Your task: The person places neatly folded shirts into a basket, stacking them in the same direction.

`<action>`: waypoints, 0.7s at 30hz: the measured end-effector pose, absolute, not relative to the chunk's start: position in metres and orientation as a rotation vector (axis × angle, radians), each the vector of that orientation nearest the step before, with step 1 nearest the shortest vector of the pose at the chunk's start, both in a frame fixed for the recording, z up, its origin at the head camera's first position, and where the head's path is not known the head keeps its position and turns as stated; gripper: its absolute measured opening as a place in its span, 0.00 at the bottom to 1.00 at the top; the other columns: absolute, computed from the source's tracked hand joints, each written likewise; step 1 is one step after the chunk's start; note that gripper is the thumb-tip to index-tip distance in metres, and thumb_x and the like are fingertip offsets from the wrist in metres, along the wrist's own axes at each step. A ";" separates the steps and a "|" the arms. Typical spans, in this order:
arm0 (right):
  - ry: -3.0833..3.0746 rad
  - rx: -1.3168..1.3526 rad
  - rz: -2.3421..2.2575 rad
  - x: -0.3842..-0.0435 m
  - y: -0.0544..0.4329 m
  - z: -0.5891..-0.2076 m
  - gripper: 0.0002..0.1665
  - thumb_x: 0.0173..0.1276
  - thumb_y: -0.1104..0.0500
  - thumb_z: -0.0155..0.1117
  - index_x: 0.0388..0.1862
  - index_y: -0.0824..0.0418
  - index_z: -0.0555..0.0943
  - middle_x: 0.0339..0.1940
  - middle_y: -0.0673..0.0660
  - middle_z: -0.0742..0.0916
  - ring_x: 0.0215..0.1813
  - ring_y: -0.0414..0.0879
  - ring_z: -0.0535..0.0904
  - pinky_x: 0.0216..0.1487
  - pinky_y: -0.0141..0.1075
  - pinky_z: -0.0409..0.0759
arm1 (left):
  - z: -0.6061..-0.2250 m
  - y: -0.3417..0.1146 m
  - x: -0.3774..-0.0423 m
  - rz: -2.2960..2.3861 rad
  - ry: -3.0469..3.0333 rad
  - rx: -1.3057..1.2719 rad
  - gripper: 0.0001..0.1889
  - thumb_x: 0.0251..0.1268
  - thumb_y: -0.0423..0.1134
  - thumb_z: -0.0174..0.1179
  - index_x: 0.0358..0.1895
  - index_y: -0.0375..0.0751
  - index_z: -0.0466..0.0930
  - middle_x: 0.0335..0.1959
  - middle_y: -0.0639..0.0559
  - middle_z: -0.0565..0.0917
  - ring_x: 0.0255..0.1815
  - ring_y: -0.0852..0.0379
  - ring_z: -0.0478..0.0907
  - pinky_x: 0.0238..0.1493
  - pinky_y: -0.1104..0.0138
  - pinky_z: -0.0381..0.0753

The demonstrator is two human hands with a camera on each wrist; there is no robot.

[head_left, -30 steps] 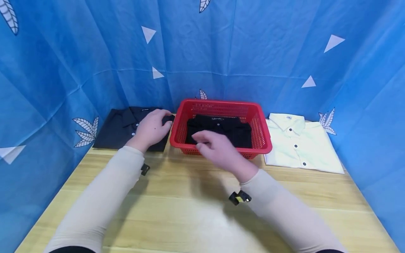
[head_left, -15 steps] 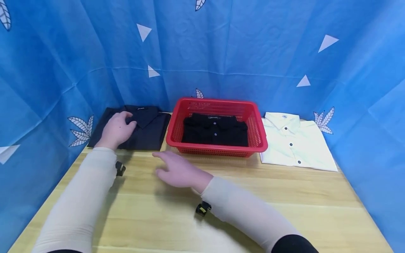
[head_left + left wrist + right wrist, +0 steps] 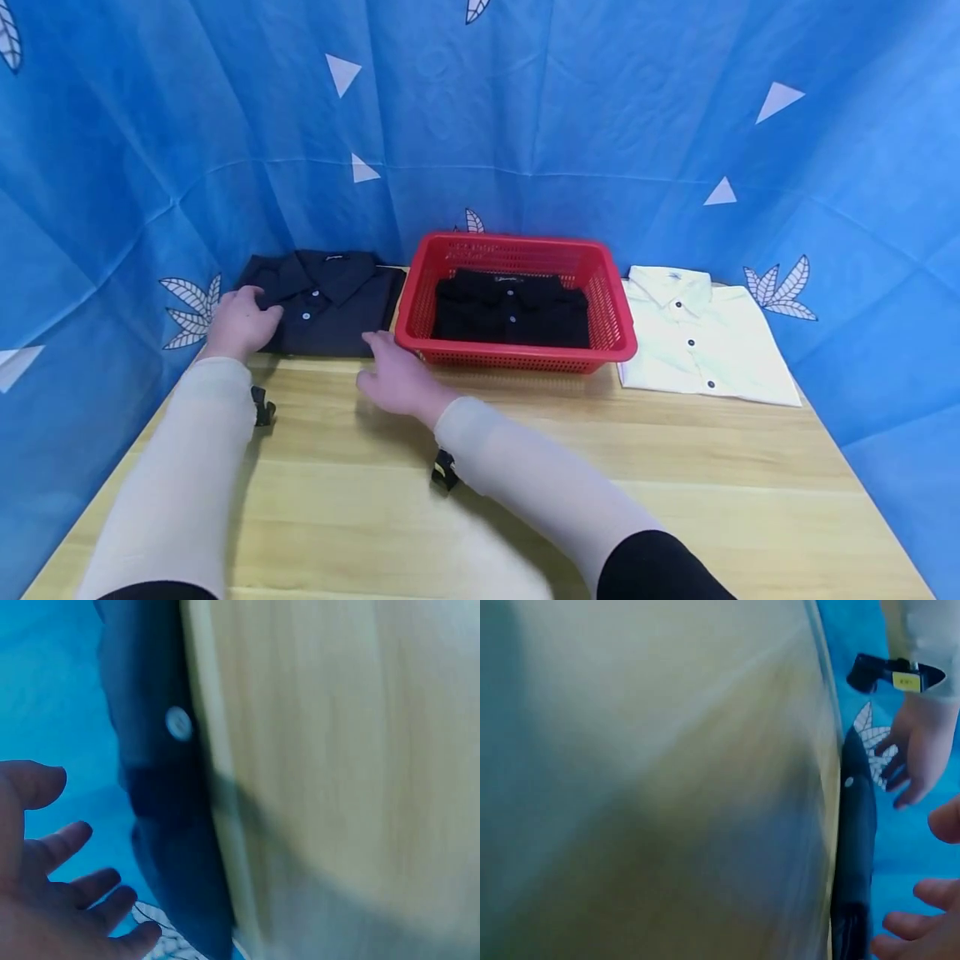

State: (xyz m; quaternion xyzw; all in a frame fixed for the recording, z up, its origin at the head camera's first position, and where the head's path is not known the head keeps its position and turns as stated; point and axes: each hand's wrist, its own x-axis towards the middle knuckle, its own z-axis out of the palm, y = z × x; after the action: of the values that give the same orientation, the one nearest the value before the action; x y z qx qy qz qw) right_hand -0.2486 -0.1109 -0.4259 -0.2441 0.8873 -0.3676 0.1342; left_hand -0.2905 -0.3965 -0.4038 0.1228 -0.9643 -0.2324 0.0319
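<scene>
A folded dark navy shirt (image 3: pixel 330 312) with pale buttons lies at the back left of the table, collar toward the curtain. My left hand (image 3: pixel 242 323) hovers at its left edge, overlapping it in the head view; in the left wrist view its fingers (image 3: pixel 94 889) are spread, holding nothing. By the shirt's front right corner is my right hand (image 3: pixel 401 375), its thumb and fingers apart with nothing between them. The red basket (image 3: pixel 517 356) stands just right of the shirt, and a folded black shirt (image 3: pixel 512 312) lies inside it.
A folded white shirt (image 3: pixel 705 342) with dark buttons lies right of the basket. The wooden table (image 3: pixel 675 467) reaches back to a blue patterned curtain (image 3: pixel 480 108), which also hangs along both sides. A small black camera (image 3: pixel 445 471) is strapped at the right wrist.
My left hand has moved left across the navy shirt to its left edge. My right hand has moved left from over the basket to the navy shirt's right corner. Basket and shirts stay put.
</scene>
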 end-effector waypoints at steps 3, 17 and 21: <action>2.556 -0.615 -1.056 -0.254 -0.113 -0.424 0.43 0.72 0.50 0.59 0.83 0.47 0.56 0.83 0.48 0.58 0.81 0.40 0.52 0.76 0.41 0.60 | -0.407 -0.406 -0.289 -0.723 -2.997 0.441 0.38 0.76 0.52 0.47 0.73 0.22 0.55 0.70 0.16 0.54 0.69 0.19 0.51 0.66 0.31 0.54; 2.440 -0.527 -1.059 -0.265 -0.114 -0.434 0.48 0.74 0.49 0.59 0.85 0.44 0.46 0.82 0.41 0.58 0.81 0.38 0.52 0.77 0.42 0.58 | -0.425 -0.429 -0.284 -0.828 -3.100 0.603 0.47 0.76 0.60 0.42 0.78 0.23 0.39 0.72 0.15 0.47 0.69 0.17 0.48 0.67 0.29 0.52; 2.413 -0.571 -1.048 -0.268 -0.113 -0.435 0.46 0.75 0.49 0.58 0.85 0.47 0.48 0.82 0.42 0.58 0.81 0.38 0.51 0.77 0.41 0.56 | -0.425 -0.432 -0.286 -0.858 -3.109 0.556 0.47 0.77 0.59 0.41 0.77 0.21 0.36 0.72 0.14 0.48 0.70 0.17 0.50 0.68 0.31 0.55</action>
State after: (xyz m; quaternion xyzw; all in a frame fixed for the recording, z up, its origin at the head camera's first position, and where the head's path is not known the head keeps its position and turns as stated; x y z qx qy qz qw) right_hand -0.2675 -0.1133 -0.4346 -0.2068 0.8738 -0.3795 0.2230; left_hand -0.2864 -0.4322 -0.4249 0.1696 -0.9479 -0.2615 -0.0657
